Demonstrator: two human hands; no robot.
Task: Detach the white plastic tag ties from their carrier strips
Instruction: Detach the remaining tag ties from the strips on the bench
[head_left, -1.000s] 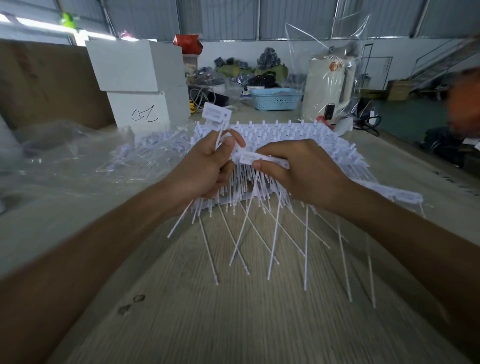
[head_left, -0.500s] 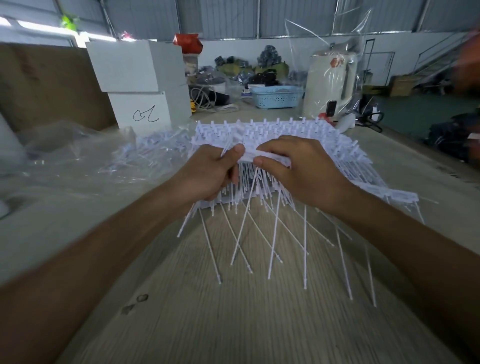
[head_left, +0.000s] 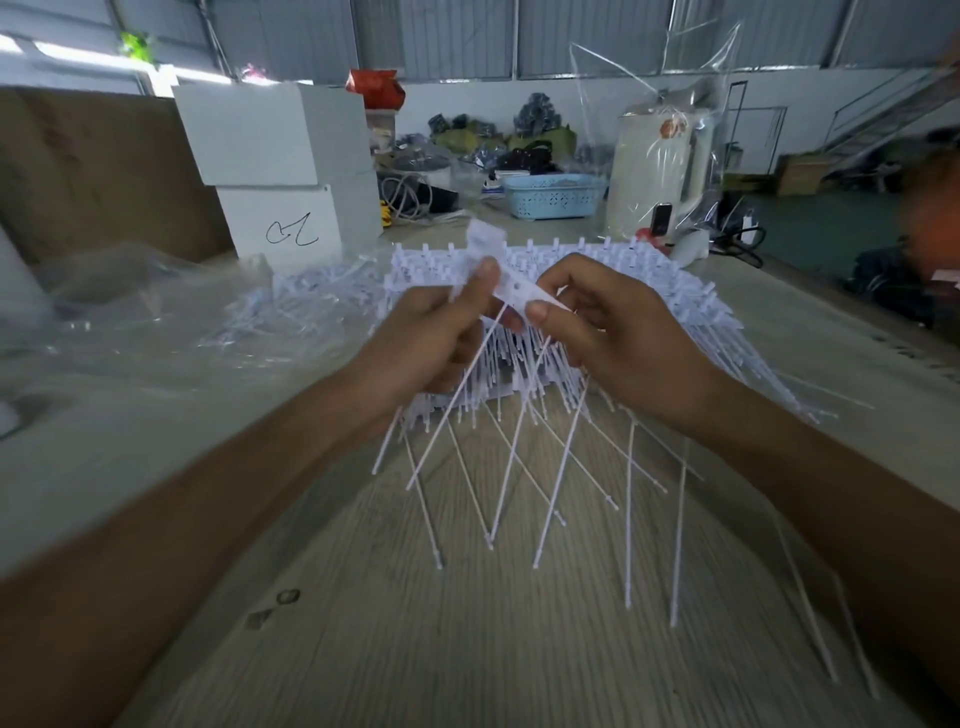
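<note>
A stack of white carrier strips with tag ties (head_left: 644, 280) lies on the wooden table, thin tails fanning toward me. My left hand (head_left: 431, 338) pinches a white tag tie (head_left: 485, 244) by its flat head, the tail running down past my palm. My right hand (head_left: 618, 332) pinches the flat white end of a strip (head_left: 524, 291) just right of it, held a little above the stack. Both thumbs face each other, almost touching.
A heap of loose detached ties (head_left: 291, 306) lies on clear plastic sheeting (head_left: 119, 322) at the left. Two stacked white boxes (head_left: 280, 171) stand behind it. A blue basket (head_left: 553, 195) and a bagged cream kettle (head_left: 660, 182) stand at the back.
Both hands have lifted a little off the stack. The tag head in my left hand has come up and away from the strip that my right hand holds.
</note>
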